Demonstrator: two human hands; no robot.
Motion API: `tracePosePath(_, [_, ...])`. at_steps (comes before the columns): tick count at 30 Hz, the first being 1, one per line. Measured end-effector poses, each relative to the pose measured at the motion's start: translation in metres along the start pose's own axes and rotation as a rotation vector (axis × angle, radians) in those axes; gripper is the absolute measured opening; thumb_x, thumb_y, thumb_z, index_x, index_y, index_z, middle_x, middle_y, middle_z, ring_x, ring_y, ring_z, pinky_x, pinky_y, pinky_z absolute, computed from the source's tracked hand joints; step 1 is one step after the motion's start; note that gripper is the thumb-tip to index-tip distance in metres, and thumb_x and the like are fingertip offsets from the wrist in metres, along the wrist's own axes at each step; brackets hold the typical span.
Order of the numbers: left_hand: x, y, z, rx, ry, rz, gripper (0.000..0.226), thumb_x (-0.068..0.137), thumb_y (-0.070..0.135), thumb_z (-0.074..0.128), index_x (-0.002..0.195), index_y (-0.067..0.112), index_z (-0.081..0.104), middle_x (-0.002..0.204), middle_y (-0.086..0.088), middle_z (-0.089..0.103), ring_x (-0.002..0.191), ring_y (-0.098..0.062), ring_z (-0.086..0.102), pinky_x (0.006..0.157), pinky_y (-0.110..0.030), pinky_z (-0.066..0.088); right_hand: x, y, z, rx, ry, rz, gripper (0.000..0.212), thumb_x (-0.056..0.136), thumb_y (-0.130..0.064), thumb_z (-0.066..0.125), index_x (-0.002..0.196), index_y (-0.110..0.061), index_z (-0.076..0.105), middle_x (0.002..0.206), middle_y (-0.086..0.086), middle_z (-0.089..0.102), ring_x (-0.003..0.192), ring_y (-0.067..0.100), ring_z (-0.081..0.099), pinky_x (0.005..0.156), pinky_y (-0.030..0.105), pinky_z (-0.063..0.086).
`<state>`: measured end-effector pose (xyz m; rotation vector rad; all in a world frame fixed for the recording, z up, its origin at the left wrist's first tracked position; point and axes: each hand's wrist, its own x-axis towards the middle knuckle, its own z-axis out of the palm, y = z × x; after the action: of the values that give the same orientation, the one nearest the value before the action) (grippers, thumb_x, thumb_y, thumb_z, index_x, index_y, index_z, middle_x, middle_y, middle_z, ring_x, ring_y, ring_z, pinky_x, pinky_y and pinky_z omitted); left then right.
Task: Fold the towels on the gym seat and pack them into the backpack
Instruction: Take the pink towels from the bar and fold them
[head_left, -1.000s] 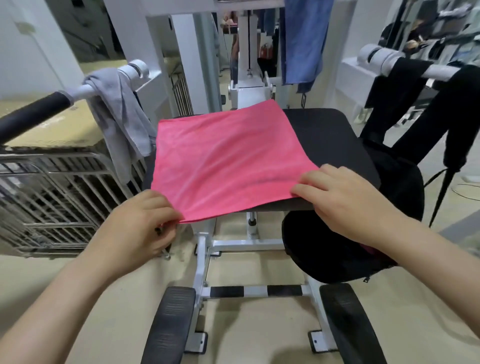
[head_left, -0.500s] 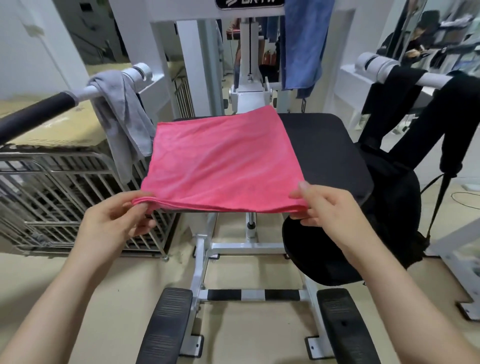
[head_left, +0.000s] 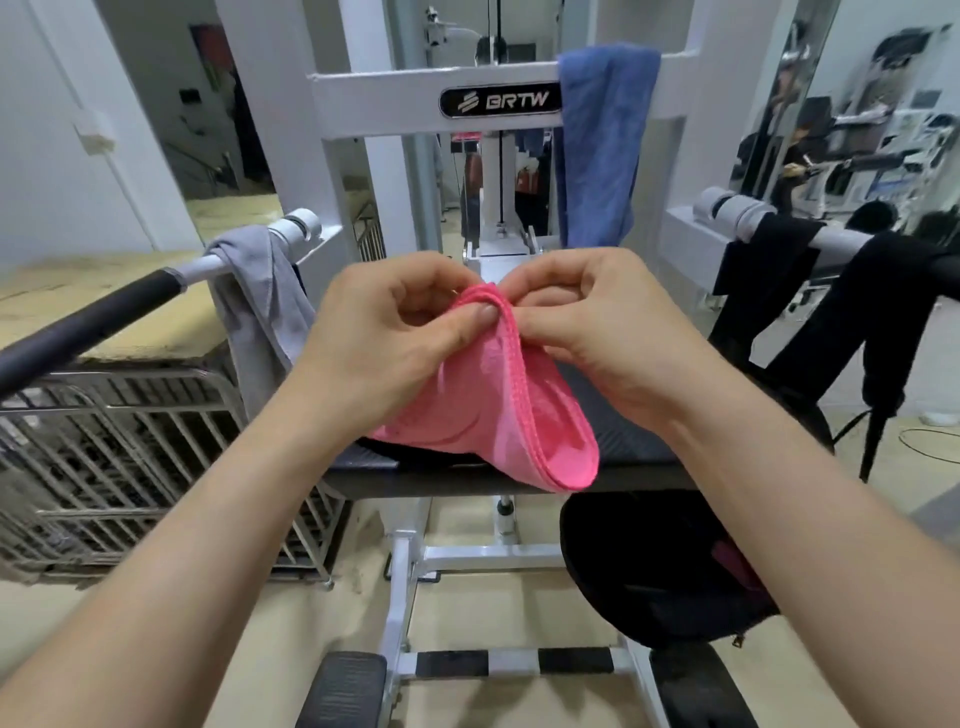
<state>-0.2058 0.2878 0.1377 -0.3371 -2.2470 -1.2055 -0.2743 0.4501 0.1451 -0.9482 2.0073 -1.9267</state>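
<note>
Above the seat, the left hand and right hand pinch the pink towel's corners together. Its doubled body sags onto the seat, partly hidden by the wrists. Below the seat hangs the backpack, its opening indistinct.

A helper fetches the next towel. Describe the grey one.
Find the white BRTW frame; a black-gripped bar sticks out on its left. The grey towel hangs over that bar, unlike the blue towel up on the frame and the held pink towel.
</note>
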Motion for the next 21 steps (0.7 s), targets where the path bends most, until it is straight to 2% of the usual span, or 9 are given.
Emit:
tracePosePath(3, [0.002, 0.002, 0.003, -0.035, 0.089, 0.005, 0.012, 0.08, 0.015, 0.076, 0.086, 0.024, 0.071, 0.079, 0.006, 0.075, 0.073, -0.006, 0.07, 0.068, -0.02, 0.053, -0.001, -0.008, -0.003, 0.045, 0.031, -0.016, 0.01, 0.075, 0.001, 0.075, 0.081, -0.006, 0.071, 0.083, 0.023, 0.072, 0.072, 0.023, 0.071, 0.075, 0.031, 0.059])
tracePosePath(6, [0.004, 0.004, 0.007, -0.13, 0.14, -0.03, 0.014, 0.076, 0.014, 0.078, 0.084, 0.022, 0.071, 0.077, 0.004, 0.075, 0.072, -0.008, 0.071, 0.067, -0.02, 0.054, 0.0, -0.011, -0.004, 0.074, 0.078, -0.063, 0.013, 0.074, 0.003, 0.076, 0.082, -0.004, 0.068, 0.083, 0.026, 0.07, 0.07, 0.025, 0.07, 0.071, 0.029, 0.06])
tracePosePath(9, [0.008, 0.005, 0.009, -0.194, 0.189, -0.089, 0.012, 0.07, 0.018, 0.08, 0.078, 0.022, 0.072, 0.072, 0.003, 0.074, 0.068, -0.009, 0.069, 0.065, -0.02, 0.054, 0.001, -0.012, -0.005, 0.133, 0.106, -0.087, 0.014, 0.076, 0.003, 0.075, 0.087, -0.002, 0.067, 0.081, 0.022, 0.067, 0.075, 0.027, 0.068, 0.076, 0.035, 0.06])
tracePosePath(11, [0.011, 0.005, 0.012, -0.17, 0.201, -0.103, 0.011, 0.072, 0.015, 0.08, 0.075, 0.021, 0.072, 0.069, 0.005, 0.073, 0.065, -0.007, 0.068, 0.062, -0.019, 0.053, 0.001, -0.011, -0.007, 0.127, 0.066, -0.092, 0.01, 0.08, -0.003, 0.073, 0.089, -0.004, 0.069, 0.09, 0.024, 0.069, 0.081, 0.027, 0.069, 0.081, 0.039, 0.058])
tracePosePath(13, [0.013, 0.007, 0.016, -0.086, 0.213, -0.07, 0.012, 0.076, 0.016, 0.08, 0.073, 0.024, 0.071, 0.066, 0.006, 0.073, 0.061, -0.007, 0.067, 0.058, -0.021, 0.054, 0.002, -0.01, -0.01, 0.022, 0.009, -0.133, 0.012, 0.081, -0.01, 0.075, 0.09, -0.004, 0.071, 0.092, 0.02, 0.071, 0.083, 0.022, 0.07, 0.079, 0.033, 0.058])
tracePosePath(15, [0.016, 0.009, 0.019, -0.038, 0.195, -0.047, 0.009, 0.077, 0.024, 0.079, 0.073, 0.025, 0.071, 0.068, 0.001, 0.073, 0.061, -0.01, 0.067, 0.056, -0.026, 0.055, 0.003, -0.012, -0.014, -0.068, -0.024, -0.202, 0.01, 0.081, -0.006, 0.074, 0.089, -0.002, 0.07, 0.084, 0.014, 0.071, 0.077, 0.015, 0.068, 0.074, 0.026, 0.056])
tracePosePath(17, [0.016, 0.014, 0.02, -0.077, 0.078, -0.073, 0.016, 0.072, 0.031, 0.081, 0.077, 0.018, 0.074, 0.074, -0.007, 0.073, 0.064, -0.013, 0.066, 0.06, -0.028, 0.054, 0.003, -0.017, -0.028, -0.073, -0.089, -0.233, 0.005, 0.083, -0.001, 0.069, 0.088, 0.0, 0.068, 0.078, 0.007, 0.069, 0.071, 0.011, 0.065, 0.068, 0.021, 0.053])
tracePosePath(19, [0.012, 0.013, 0.019, 0.087, -0.069, -0.017, 0.018, 0.067, 0.036, 0.083, 0.075, 0.023, 0.074, 0.088, -0.01, 0.067, 0.081, -0.018, 0.062, 0.074, -0.027, 0.05, 0.0, -0.026, -0.049, 0.008, -0.224, -0.235, 0.004, 0.083, -0.001, 0.067, 0.086, -0.005, 0.066, 0.073, 0.0, 0.066, 0.066, 0.007, 0.06, 0.062, 0.016, 0.05])
tracePosePath(21, [0.01, 0.015, 0.017, 0.265, -0.166, 0.07, 0.014, 0.065, 0.045, 0.077, 0.072, 0.034, 0.074, 0.113, 0.005, 0.057, 0.108, -0.015, 0.05, 0.094, -0.021, 0.039, -0.007, -0.036, -0.069, 0.126, -0.383, -0.233, 0.005, 0.083, -0.005, 0.067, 0.085, -0.009, 0.064, 0.076, 0.002, 0.063, 0.068, 0.009, 0.058, 0.064, 0.016, 0.049])
